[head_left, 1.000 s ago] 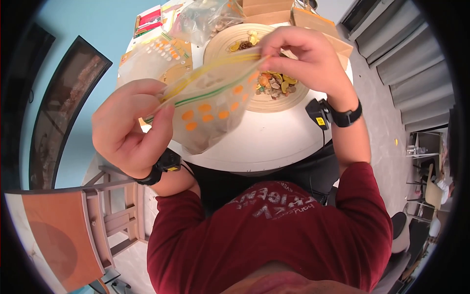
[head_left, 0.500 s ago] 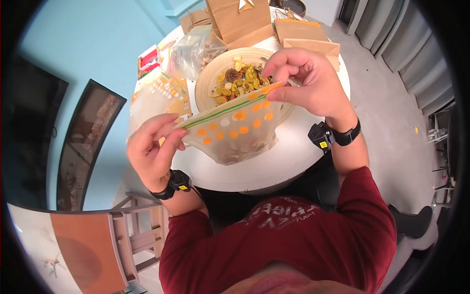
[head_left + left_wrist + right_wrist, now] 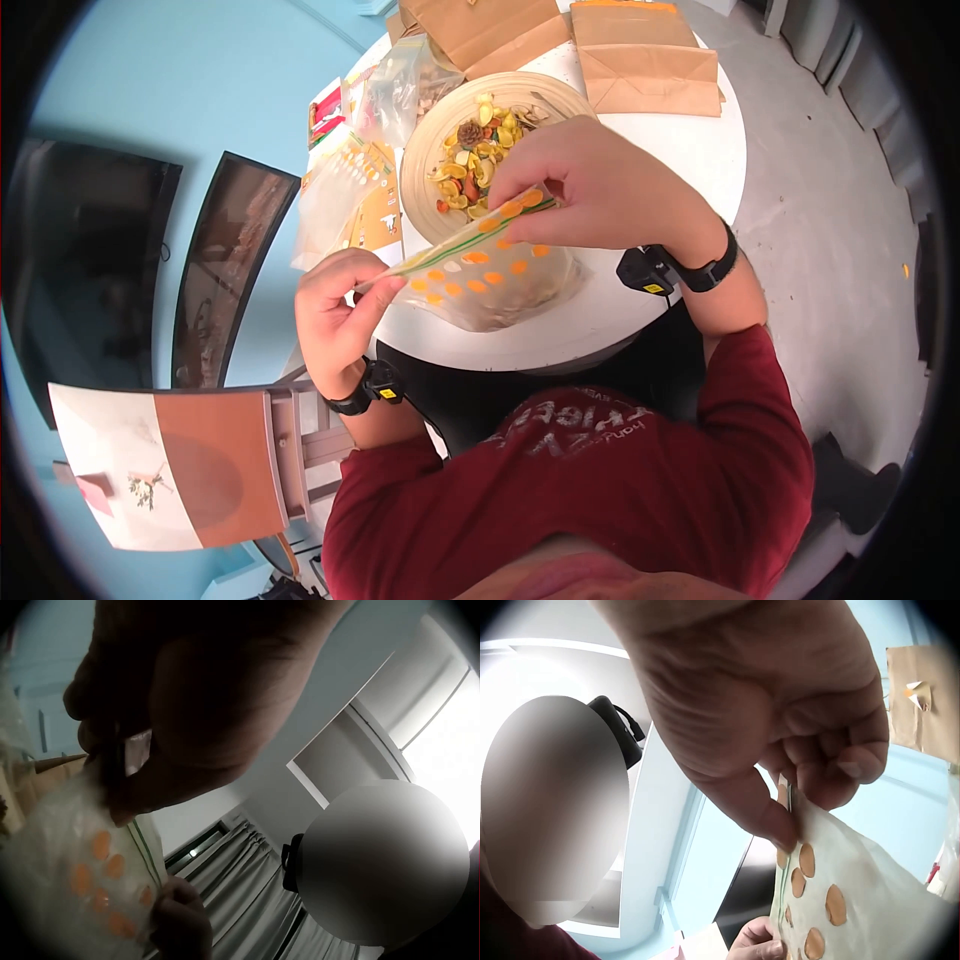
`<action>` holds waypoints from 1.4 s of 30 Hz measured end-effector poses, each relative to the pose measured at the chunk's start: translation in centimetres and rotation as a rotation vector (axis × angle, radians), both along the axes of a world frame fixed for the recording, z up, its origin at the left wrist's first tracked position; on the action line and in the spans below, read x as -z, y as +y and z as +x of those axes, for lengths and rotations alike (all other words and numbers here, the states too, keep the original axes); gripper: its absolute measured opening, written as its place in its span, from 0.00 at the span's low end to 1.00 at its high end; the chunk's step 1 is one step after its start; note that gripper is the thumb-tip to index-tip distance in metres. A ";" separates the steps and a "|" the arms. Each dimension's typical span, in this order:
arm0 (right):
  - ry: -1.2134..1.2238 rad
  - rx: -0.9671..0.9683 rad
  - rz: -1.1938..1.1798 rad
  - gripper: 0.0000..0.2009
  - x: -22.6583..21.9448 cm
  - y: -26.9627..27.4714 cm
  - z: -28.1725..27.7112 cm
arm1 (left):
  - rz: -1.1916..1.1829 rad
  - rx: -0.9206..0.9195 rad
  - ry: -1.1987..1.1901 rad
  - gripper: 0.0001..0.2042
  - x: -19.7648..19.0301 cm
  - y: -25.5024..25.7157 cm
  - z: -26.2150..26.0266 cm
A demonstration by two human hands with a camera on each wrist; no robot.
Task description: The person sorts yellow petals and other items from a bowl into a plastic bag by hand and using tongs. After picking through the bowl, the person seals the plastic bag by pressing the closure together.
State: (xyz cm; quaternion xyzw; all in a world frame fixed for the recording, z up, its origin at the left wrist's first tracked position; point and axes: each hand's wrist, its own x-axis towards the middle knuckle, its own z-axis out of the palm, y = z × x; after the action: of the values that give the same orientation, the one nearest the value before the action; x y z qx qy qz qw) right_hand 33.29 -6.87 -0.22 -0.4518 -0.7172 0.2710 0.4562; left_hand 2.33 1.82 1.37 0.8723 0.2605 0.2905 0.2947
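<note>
A translucent zip bag (image 3: 490, 290) with orange dots hangs between both hands over the table's front edge, its green-striped top edge slanting up to the right. The left hand (image 3: 345, 305) pinches the left corner between thumb and fingers. At the other end the right hand (image 3: 610, 190) grips the top edge, its thumb against the dotted side in the right wrist view, where the bag (image 3: 855, 885) hangs below. Something brownish shows low inside the bag. Behind it lies a round woven plate (image 3: 420, 150) with yellow dried pieces and a pine cone (image 3: 470, 133).
Brown paper bags (image 3: 650, 75) lie at the back of the white table (image 3: 725, 150). A clear bag (image 3: 395, 95) with contents sits left of the plate. Another dotted bag (image 3: 330, 205) and a red packet (image 3: 325, 115) lie at the left. A chair (image 3: 300, 450) stands lower left.
The bag's mouth, parted a second ago, now looks flat, its edges together. The right hand has turned over the top edge and moved slightly left along it.
</note>
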 end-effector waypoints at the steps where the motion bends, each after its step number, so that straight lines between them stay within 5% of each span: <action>1: -0.020 -0.001 0.063 0.10 0.4 0.2 0.0 | 0.016 -0.045 0.042 0.04 -0.4 -0.5 0.4; 5: -0.053 0.011 0.200 0.09 1.7 1.1 -0.4 | 0.250 -0.018 0.232 0.06 -2.1 -2.1 3.0; 17: 0.044 -0.098 0.302 0.06 2.4 0.9 -1.9 | 0.218 0.015 0.156 0.05 -2.2 -5.6 7.2; 42: 0.006 -0.022 0.272 0.10 1.2 -0.4 -0.5 | 0.219 -0.116 0.209 0.06 -2.0 -6.6 1.7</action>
State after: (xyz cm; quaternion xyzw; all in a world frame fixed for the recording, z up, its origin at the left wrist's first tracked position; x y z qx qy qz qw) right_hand 32.79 -7.22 -1.44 -0.3770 -0.7509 0.1775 0.5123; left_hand 4.08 -4.80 3.34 0.9082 0.3065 0.2412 0.1519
